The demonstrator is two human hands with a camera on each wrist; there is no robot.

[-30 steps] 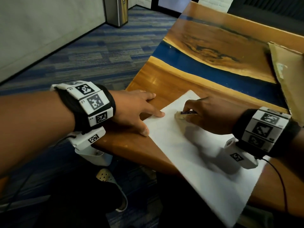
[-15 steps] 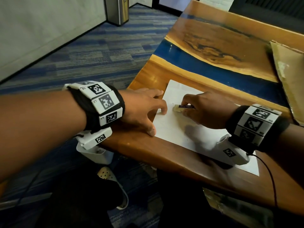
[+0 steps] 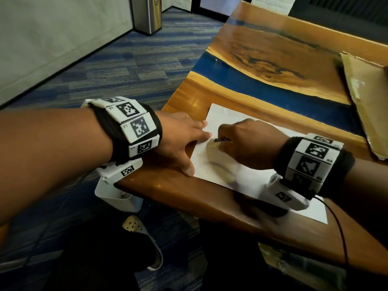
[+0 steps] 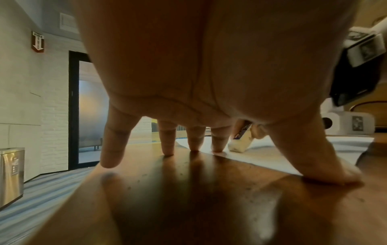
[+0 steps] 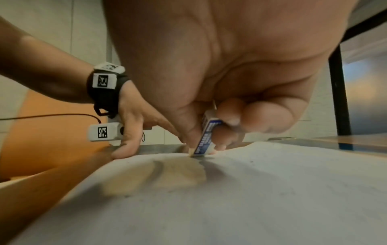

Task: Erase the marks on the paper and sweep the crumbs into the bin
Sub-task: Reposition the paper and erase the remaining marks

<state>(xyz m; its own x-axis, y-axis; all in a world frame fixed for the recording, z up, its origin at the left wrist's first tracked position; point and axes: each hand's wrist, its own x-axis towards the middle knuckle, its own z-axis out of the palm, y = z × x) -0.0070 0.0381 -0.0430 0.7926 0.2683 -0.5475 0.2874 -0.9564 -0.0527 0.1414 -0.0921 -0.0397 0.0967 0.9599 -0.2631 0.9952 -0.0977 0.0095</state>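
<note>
Two hands work at the near corner of the wooden table (image 3: 210, 196), which has a blue band running across it. One sheet of white paper (image 3: 247, 179) lies flat there, close to the table's near edge. The left hand (image 3: 180, 139) is spread with straight fingers, holding nothing; its fingertips (image 4: 217, 147) press down at the paper's left edge, the thumb planted on the wood just beside the sheet and the little finger out on bare wood. The right hand (image 3: 249, 143) is curled around a white eraser (image 5: 204, 142) in a blue printed sleeve, pinching it between thumb and fingers. The eraser stands tilted, its bare lower end touching the paper just beside the left fingertips (the wrist view from the left shows its pale tip down on the sheet).

Some small dark specks lie scattered over the paper near the right wrist, and a faint grey smudge shows on the sheet between the two hands; I cannot tell whether any pencil lines remain, as the picture is blurred there. Each wrist wears a black band with white marker blocks and a small white camera underneath.

A sheet of brown cardboard (image 3: 369, 101) lies at the table's far right. A tall steel bin (image 3: 148, 13) stands across the blue carpet (image 3: 126, 68), against the wall, well apart from the table.
</note>
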